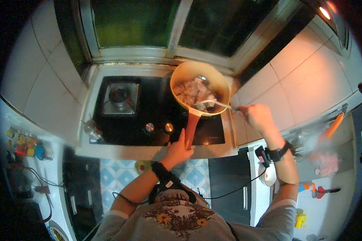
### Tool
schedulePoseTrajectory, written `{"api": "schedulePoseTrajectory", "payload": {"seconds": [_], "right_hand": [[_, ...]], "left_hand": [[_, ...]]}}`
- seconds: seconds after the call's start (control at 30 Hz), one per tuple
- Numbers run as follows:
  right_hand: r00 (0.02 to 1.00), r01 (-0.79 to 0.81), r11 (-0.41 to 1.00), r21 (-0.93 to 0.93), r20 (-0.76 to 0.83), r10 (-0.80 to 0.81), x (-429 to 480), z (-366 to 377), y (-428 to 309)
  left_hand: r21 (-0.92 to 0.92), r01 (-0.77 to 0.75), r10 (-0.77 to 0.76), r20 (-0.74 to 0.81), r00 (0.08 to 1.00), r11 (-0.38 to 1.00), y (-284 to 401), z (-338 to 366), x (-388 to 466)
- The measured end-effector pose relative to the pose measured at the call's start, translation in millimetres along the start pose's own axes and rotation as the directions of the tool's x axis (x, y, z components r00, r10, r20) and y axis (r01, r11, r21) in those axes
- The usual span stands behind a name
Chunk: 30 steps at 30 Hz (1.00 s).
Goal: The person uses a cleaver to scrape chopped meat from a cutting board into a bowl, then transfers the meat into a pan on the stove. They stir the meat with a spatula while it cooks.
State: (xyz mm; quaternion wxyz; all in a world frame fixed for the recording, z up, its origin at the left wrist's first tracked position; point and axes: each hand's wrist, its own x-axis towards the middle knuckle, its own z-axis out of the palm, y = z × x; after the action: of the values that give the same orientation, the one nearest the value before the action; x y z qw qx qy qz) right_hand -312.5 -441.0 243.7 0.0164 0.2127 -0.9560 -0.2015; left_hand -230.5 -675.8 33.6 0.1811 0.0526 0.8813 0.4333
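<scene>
A deep cream-coloured pan (pixel 179 70) sits over the right side of the black gas hob (pixel 160 99). My left hand (pixel 178 153) is closed around its brown handle (pixel 192 126), which points towards me. In my right hand (pixel 259 118) is the dark handle of a spatula or spoon (pixel 223 105), its head resting among the food by the pan's near rim. Pale brown pieces of food, probably meat (pixel 191 90), cover much of the pan's bottom. The burner beneath the pan is hidden.
Another burner (pixel 120 95) lies at left, and two control knobs (pixel 159 127) are on the hob's front. A clear glass container (pixel 92 129) stands at its left edge. A window (pixel 172 51) rises behind. Cables (pixel 229 194) hang from my wrist straps. A white bowl (pixel 270 176) is at right.
</scene>
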Motion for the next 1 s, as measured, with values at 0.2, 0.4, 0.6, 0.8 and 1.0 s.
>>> {"api": "schedulePoseTrajectory", "payload": {"seconds": [0.2,0.4,0.6,0.8,1.0], "right_hand": [[0.996,-0.04,0.999,0.018,0.086,0.038,6.1,7.5,-28.4],[0.923,-0.384,0.907,0.173,0.049,0.381,63.1,89.1,-90.3],[0.952,-0.304,0.91,0.282,0.051,0.302,7.8,42.6,-59.1],[0.983,-0.152,0.914,0.376,-0.041,0.18,16.5,67.5,-99.4],[0.951,-0.255,0.944,0.211,-0.118,0.284,106.3,134.6,-105.6]], "left_hand": [[-0.064,-0.044,0.042,-0.04,0.998,0.997,-0.6,-0.3,-0.3],[-0.074,0.028,-0.023,0.062,0.998,0.997,3.3,-3.5,-0.6],[-0.102,-0.069,0.062,-0.069,0.996,0.992,1.4,-0.2,-0.6],[-0.096,0.019,-0.015,0.047,0.999,0.995,6.6,-8.0,-1.8],[-0.038,0.011,-0.011,-0.011,1.0,0.999,3.9,0.2,-0.1]]}}
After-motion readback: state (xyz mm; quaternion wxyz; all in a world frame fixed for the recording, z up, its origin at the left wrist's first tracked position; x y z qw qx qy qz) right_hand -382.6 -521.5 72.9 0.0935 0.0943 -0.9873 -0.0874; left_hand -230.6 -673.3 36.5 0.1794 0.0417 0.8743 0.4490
